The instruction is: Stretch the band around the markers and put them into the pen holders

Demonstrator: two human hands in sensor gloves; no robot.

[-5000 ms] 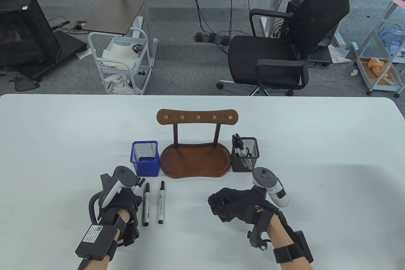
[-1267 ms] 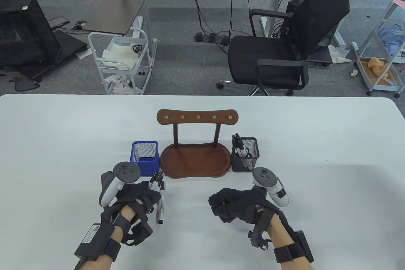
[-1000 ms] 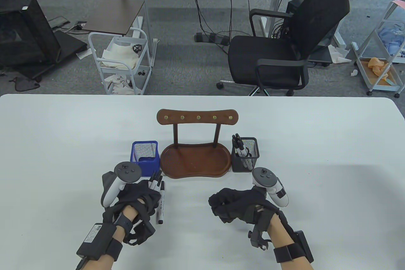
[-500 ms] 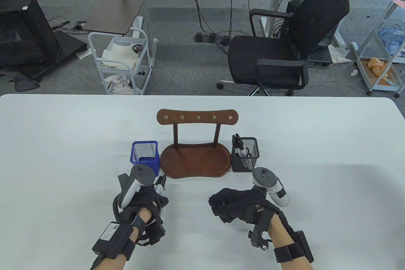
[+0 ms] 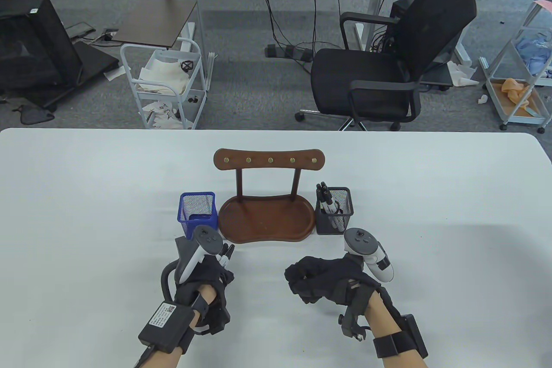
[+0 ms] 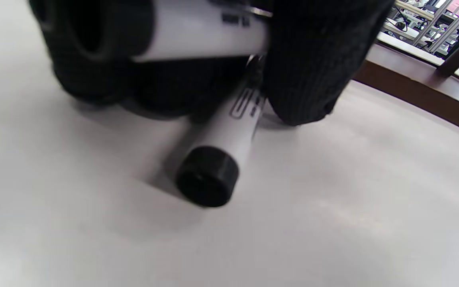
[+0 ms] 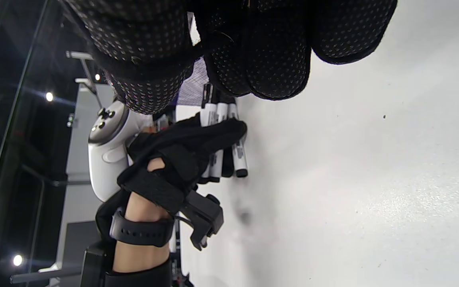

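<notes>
While the markers [image 5: 225, 256] are gripped by the left hand [image 5: 207, 281], mostly hidden, nothing can be seen inside the clenched right hand [image 5: 321, 279].

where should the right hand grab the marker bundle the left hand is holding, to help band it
Take the markers by their bare rear ends, coming in from the bundle's right side. The left hand wraps the middle, and only short cap tips poke out ahead toward the wooden tray. The right hand rests curled at that side.

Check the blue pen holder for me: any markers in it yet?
No, the blue pen holder shows only bare mesh inside, while the left hand grips the markers on the table.
</notes>
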